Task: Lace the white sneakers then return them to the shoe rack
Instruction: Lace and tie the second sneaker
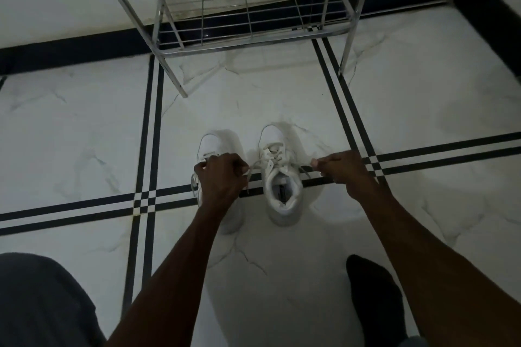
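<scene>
Two white sneakers stand side by side on the tiled floor, toes pointing away from me. The right sneaker (pixel 282 177) is laced partway, its mouth open towards me. My left hand (pixel 222 177) pinches one end of its lace (pixel 253 167) and pulls it out to the left. My right hand (pixel 342 170) pinches the other lace end and pulls it to the right. The left sneaker (pixel 214 144) lies mostly under my left hand and forearm; only its toe and heel show. The metal shoe rack (pixel 253 39) stands just beyond the sneakers, its bottom shelf bare.
The rack's front legs (pixel 174 76) come down on the floor close ahead of the shoes. A black skirting (pixel 70 51) runs along the white wall behind. My knee in grey cloth (pixel 42 304) is at the bottom left, my black-socked foot (pixel 375 298) at the bottom right.
</scene>
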